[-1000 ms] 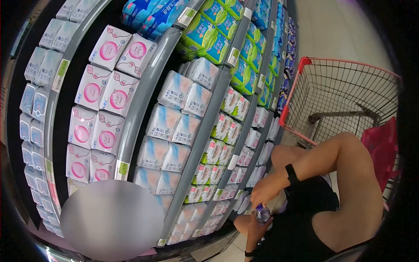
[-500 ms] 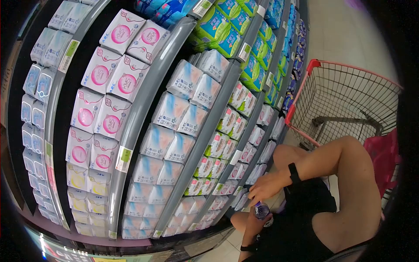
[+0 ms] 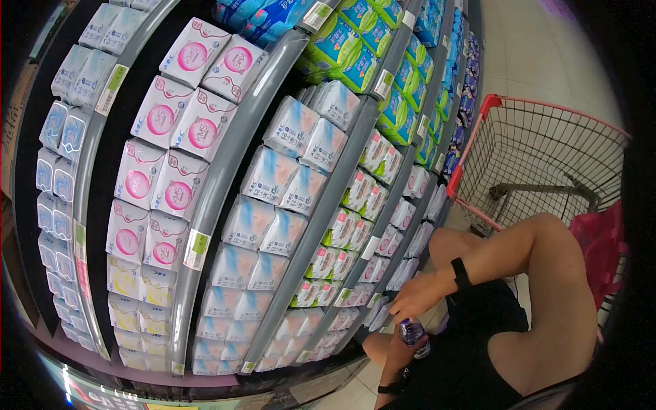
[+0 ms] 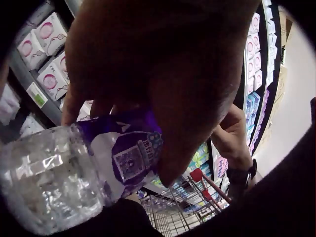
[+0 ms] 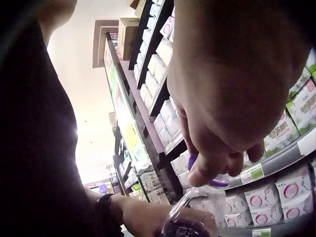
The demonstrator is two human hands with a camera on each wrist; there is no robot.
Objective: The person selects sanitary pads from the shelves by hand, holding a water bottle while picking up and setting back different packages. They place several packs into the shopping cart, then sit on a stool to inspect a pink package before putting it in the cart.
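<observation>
A clear bottle (image 3: 412,333) with a purple cap and label is held low in front of the body. My left hand (image 3: 398,354) grips its body; in the left wrist view that hand (image 4: 163,64) is curled round the purple label (image 4: 123,153). Just above it, my right hand (image 3: 418,295) has its fingers at the bottle's top. From the right wrist, the fingers of the right hand (image 5: 232,89) pinch around the purple cap (image 5: 192,161), partly hiding it, over the clear neck of the bottle (image 5: 202,200). Whether the cap is loose I cannot tell.
Shelves of white and pink packs (image 3: 188,55) and green packs (image 3: 335,48) fill the left and middle. A wire cart with a red rim (image 3: 488,102) stands to the right, with a pink-red bag (image 3: 594,239) by it. Pale floor (image 3: 526,55) lies beyond the cart.
The head view has shifted, so the shelves and cart sit further right. Both hands have stayed together at the bottle, whose tilt differs slightly.
</observation>
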